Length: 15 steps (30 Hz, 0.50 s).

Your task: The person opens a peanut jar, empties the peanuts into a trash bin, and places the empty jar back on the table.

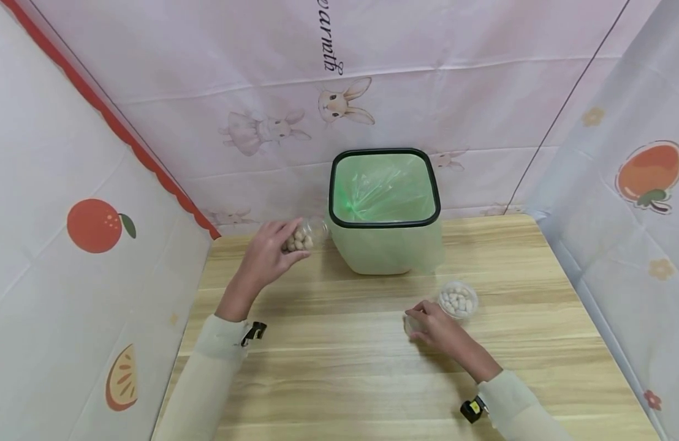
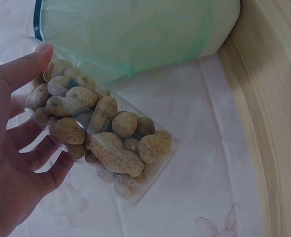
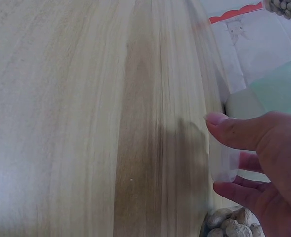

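My left hand point(image 1: 269, 252) grips a clear plastic jar point(image 2: 105, 123) of unshelled peanuts, held in the air to the left of the bin point(image 1: 386, 250). The jar lies tilted on its side, its neck end toward the bin's rim. Thumb and fingers wrap the jar near its neck in the left wrist view. Low over the table, my right hand point(image 1: 440, 329) pinches a translucent round lid point(image 3: 223, 160) by its edge. Right behind that hand stands a second clear container point(image 1: 458, 299), filled with peanuts that look pale from above.
The pale green bin has a black rim and a thin green bag liner point(image 1: 391, 190) inside, partly hanging over its outside. It stands at the back of the wooden table point(image 1: 339, 367). Printed cloth walls point(image 1: 262, 73) enclose the back and both sides.
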Each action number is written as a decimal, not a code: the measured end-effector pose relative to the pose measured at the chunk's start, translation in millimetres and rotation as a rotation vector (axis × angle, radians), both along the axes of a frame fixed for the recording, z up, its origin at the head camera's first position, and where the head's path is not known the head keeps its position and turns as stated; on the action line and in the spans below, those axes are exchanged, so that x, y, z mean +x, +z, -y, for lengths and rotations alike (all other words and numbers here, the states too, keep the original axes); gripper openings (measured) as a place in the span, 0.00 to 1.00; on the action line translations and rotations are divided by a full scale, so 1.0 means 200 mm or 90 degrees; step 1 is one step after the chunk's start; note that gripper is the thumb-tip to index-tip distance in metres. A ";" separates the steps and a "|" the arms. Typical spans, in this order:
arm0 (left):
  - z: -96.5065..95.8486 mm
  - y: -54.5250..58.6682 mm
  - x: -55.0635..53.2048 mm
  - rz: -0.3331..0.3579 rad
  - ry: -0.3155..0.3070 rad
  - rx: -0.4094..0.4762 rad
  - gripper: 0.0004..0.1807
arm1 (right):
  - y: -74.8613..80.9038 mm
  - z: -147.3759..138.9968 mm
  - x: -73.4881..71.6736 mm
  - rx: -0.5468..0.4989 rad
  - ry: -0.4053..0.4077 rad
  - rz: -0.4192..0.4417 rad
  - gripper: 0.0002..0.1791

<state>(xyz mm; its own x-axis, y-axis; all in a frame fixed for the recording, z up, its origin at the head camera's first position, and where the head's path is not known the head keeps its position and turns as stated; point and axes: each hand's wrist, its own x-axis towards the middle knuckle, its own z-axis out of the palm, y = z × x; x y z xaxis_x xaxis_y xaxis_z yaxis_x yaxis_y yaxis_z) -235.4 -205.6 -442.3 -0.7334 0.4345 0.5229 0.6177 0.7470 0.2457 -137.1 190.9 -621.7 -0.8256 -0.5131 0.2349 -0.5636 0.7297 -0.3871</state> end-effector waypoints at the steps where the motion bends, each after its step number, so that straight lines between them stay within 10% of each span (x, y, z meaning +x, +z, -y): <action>1: 0.00 0.00 0.00 -0.002 0.002 -0.001 0.39 | 0.00 0.00 0.00 0.004 0.001 -0.004 0.29; 15: -0.03 0.07 -0.07 -0.021 0.025 -0.017 0.39 | -0.03 0.00 0.03 0.039 -0.015 0.041 0.28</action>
